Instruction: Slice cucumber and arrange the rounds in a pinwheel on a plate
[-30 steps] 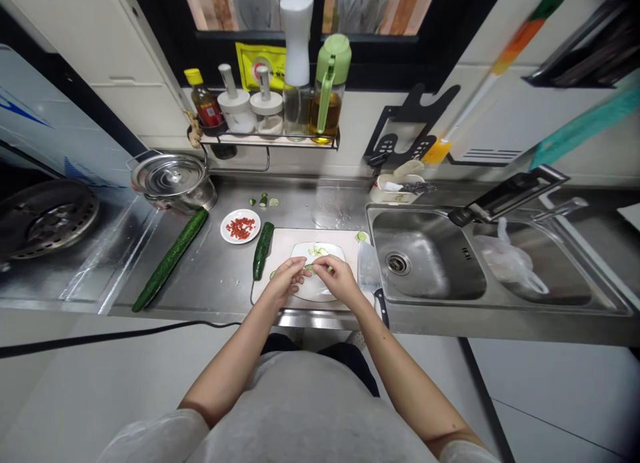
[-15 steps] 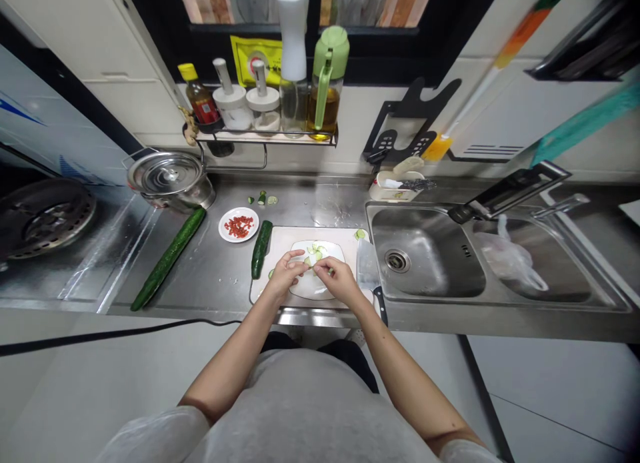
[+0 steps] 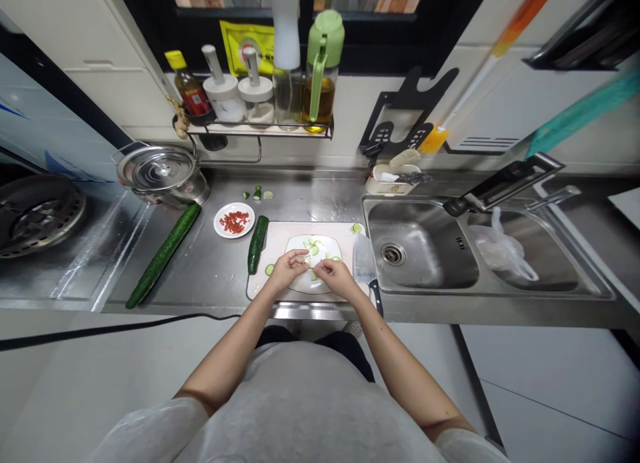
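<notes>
My left hand [image 3: 290, 268] and my right hand [image 3: 336, 278] are close together over a white plate [image 3: 327, 245], fingers pinched. A thin cucumber slice [image 3: 313, 274] shows at my right fingertips. What my left thumb and fingers pinch is small and partly hidden, seemingly another slice. Pale green cucumber slices [image 3: 314, 244] lie fanned on the plate's far part. Beneath the plate is a light cutting board [image 3: 280, 231], with a loose round slice [image 3: 269, 269] by my left hand. A cleaver [image 3: 364, 258] rests at the board's right edge, its black handle toward me.
A cut cucumber [image 3: 258, 244] lies along the board's left edge; a longer whole cucumber [image 3: 164, 255] is farther left. A small plate of chopped red pieces [image 3: 234, 220] and a lidded steel pot [image 3: 165, 173] stand behind. The double sink [image 3: 425, 246] is at right.
My hands have drawn slightly apart over the plate, and a slice shows at my right fingertips. The whole view has shifted a little.
</notes>
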`<action>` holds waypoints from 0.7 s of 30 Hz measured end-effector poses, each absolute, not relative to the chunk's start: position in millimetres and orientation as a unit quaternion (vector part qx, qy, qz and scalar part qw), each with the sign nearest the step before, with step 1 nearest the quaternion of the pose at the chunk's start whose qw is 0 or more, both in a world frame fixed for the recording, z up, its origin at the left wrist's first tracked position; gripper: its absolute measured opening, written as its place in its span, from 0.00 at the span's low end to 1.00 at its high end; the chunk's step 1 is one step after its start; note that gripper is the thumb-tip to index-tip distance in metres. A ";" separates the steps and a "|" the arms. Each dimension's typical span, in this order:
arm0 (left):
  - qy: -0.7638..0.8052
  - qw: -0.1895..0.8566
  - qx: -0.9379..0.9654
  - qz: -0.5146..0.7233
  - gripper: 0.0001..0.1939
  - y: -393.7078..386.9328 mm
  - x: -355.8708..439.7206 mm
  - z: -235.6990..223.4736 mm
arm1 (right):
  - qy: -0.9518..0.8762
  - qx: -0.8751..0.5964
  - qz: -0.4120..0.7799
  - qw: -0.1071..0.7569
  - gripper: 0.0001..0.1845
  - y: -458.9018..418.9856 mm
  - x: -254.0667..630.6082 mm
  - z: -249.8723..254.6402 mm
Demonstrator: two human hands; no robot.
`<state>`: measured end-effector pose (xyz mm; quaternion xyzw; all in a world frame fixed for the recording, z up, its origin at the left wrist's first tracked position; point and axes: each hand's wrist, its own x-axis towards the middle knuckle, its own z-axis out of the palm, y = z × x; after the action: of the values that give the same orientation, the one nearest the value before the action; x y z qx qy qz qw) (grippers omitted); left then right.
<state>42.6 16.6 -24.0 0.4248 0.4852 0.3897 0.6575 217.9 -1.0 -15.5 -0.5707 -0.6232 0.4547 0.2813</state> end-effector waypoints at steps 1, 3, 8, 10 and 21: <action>0.486 0.654 0.436 0.381 0.25 16.6 42.4 -29.1 | -0.626 -0.571 0.457 0.272 0.11 -1.5 219.2 -18.0; 0.496 0.639 0.468 0.354 0.23 16.0 42.0 -39.4 | -0.636 -0.572 0.458 0.241 0.11 -2.7 221.5 -23.2; 0.551 0.532 0.592 0.250 0.20 11.9 42.3 -54.7 | -0.662 -0.589 0.440 0.148 0.10 -6.8 223.5 -33.1; 0.563 0.484 0.635 0.213 0.19 10.1 43.2 -54.0 | -0.673 -0.595 0.422 0.122 0.10 -8.4 222.2 -33.7; 0.564 0.334 0.750 0.088 0.18 6.9 49.7 -45.4 | -0.735 -0.629 0.252 -0.022 0.09 -17.1 208.2 -23.6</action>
<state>49.7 6.9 -45.4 0.7503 0.5637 0.0877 0.3341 208.2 -17.1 -23.6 -0.6287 -0.7354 0.2519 -0.0224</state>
